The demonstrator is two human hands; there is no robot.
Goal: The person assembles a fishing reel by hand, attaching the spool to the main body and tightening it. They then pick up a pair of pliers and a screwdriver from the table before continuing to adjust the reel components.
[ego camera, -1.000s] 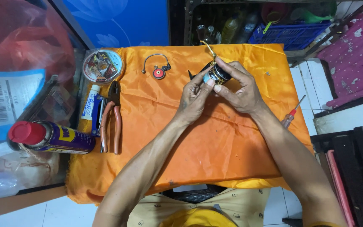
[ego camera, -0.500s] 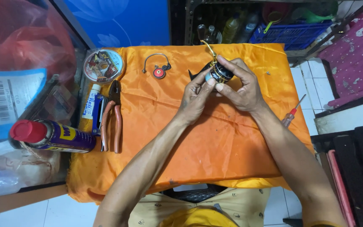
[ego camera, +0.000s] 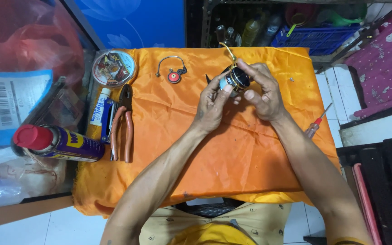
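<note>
Black round part (ego camera: 237, 78) largely covered by fingers of left hand (ego camera: 212, 106) and right hand (ego camera: 262, 93); underside between the palms unseen. Gold piece (ego camera: 227, 50) above the fingertips too thin to make out. Screwdriver (ego camera: 316, 124) right of the fingers half hidden behind the forearm. Elbows cut off below.

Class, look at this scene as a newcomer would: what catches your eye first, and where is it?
The bright orange cloth covering the table stands out first. At its far middle, the left hand and right hand together hold a small black reel part. A red-capped spray can lies off the cloth's left edge, beside red-handled pliers.
</note>
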